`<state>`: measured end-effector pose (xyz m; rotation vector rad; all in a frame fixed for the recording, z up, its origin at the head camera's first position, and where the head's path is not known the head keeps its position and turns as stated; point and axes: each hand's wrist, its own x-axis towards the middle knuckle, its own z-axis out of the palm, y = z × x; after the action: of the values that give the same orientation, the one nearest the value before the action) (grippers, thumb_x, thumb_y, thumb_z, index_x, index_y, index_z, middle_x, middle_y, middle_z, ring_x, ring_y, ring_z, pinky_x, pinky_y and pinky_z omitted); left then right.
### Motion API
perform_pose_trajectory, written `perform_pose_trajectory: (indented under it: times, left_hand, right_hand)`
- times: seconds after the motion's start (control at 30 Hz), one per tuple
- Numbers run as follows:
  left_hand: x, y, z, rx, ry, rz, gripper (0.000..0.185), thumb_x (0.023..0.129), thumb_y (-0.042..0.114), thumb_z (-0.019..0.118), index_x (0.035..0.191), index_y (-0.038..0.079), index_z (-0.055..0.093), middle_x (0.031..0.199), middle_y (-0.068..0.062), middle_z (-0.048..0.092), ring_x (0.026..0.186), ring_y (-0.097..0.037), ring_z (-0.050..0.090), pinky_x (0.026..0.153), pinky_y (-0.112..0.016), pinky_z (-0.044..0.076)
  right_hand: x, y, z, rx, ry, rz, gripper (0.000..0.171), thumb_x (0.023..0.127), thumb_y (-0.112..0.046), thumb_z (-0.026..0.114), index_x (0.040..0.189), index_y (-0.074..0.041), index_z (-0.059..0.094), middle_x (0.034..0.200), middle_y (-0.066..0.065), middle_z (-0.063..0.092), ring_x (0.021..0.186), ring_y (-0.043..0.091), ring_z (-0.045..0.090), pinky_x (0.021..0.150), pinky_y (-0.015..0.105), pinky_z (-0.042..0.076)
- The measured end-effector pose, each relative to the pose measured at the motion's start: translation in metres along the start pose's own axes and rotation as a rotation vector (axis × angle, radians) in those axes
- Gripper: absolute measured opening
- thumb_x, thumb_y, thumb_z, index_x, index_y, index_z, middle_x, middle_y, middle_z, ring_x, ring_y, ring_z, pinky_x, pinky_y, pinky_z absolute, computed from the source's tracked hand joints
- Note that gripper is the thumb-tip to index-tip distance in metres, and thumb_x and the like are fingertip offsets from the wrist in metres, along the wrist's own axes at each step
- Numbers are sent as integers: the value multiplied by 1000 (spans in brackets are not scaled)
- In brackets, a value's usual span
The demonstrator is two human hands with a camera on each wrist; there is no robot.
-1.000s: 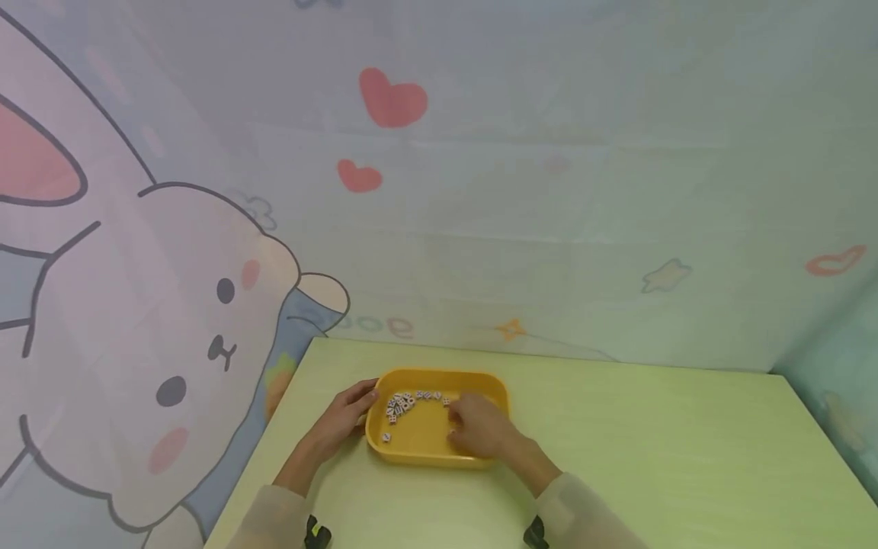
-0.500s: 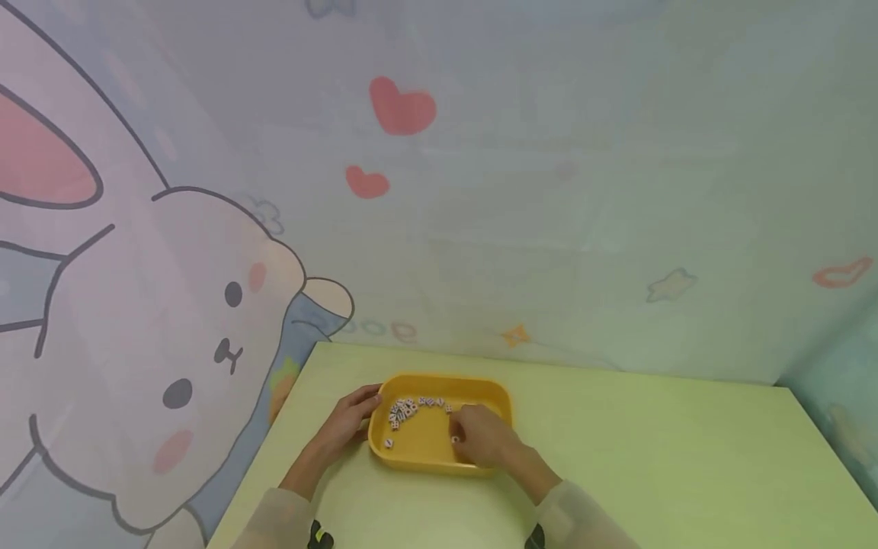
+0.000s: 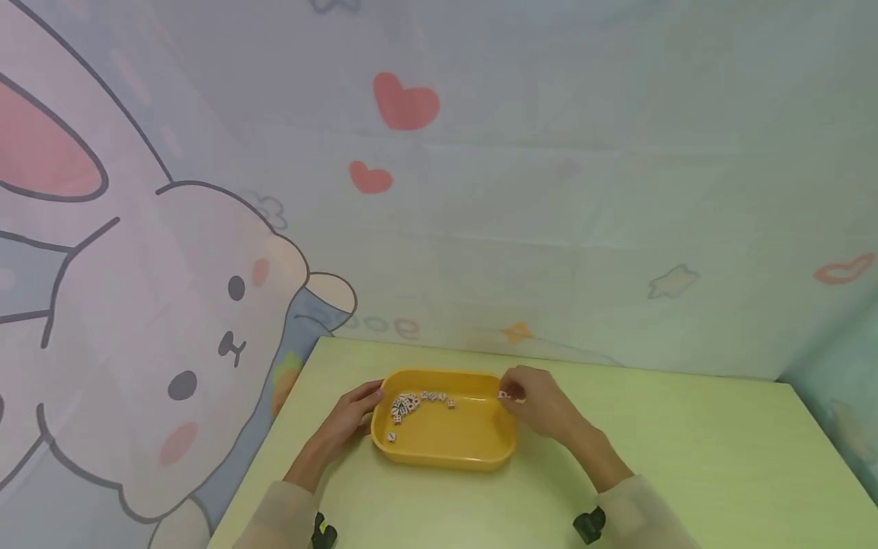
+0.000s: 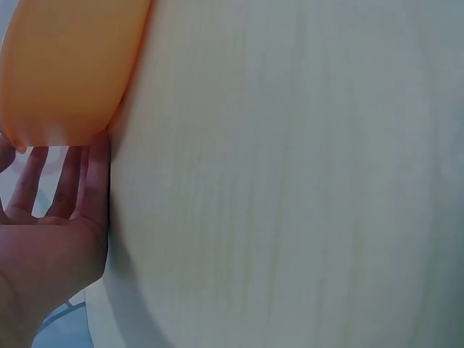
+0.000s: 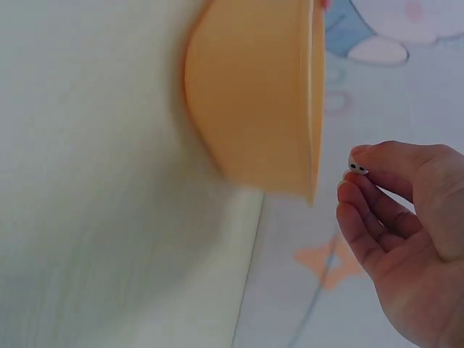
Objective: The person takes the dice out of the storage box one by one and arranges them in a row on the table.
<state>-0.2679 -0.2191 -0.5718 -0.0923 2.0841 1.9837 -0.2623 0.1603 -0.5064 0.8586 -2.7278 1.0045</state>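
Note:
A yellow tray (image 3: 446, 460) stands on the table, with several white dice clustered at its left end. One lone die (image 3: 391, 437) lies near its front left corner. My left hand (image 3: 345, 418) holds the tray at its left end, thumb at the rim and fingers along the outer wall. In the left wrist view the fingers (image 4: 69, 181) reach behind the orange-looking tray end. Over the tray's right rim, my right hand (image 3: 545, 404) pinches a single white die (image 5: 357, 167) between thumb and forefinger; its dark pips show in the right wrist view.
The pale green table (image 3: 686, 450) extends to the right of the tray. Behind it hangs a printed cloth (image 3: 514, 213) with a rabbit and hearts. Dark wrist mounts (image 3: 590, 524) show below the sleeves.
My right hand has risen from inside the tray and moved right to its rim, bringing a die along. The left hand keeps its place at the tray's left end.

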Motion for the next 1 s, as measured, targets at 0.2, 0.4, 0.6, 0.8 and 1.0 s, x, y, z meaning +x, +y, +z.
perform_pose_trajectory:
  times: [0.2,0.4,0.6,0.8,1.0]
  left_hand:
    - [0,0,-2,-11,9,-8,55,109,33,61,155,4,51,152,-18,57,136,-32,55,93,-33,59]
    - [-1,1,-2,-12,-8,-5,56,109,34,61,155,5,51,152,-18,56,134,-31,56,95,-35,59]
    - [-1,1,-2,-22,-27,-4,56,109,35,61,155,5,52,151,-17,56,133,-30,57,95,-35,59]
    - [-1,2,-4,-36,-18,-3,57,109,34,62,156,4,51,152,-19,56,133,-30,57,93,-34,59]
    - [0,0,-4,-39,-26,-12,58,109,36,61,156,4,50,153,-19,55,135,-32,55,94,-35,59]
  right_hand:
    - [-14,34,-9,-29,-33,77,4,97,-6,75,97,-8,72,90,-4,64,82,12,58,74,32,54]
    - [-24,59,5,-92,-67,60,6,94,-3,75,92,-8,73,86,-5,62,80,12,57,74,35,54]
    - [-33,71,13,-120,-63,25,14,89,3,76,88,-10,73,83,-7,61,80,11,58,76,36,56]
    - [-35,72,15,-86,-66,55,12,91,2,76,91,-10,73,86,-6,61,83,11,57,77,35,55]
    - [-31,57,8,18,15,122,11,92,-2,79,101,-4,73,94,1,65,86,15,61,77,33,57]
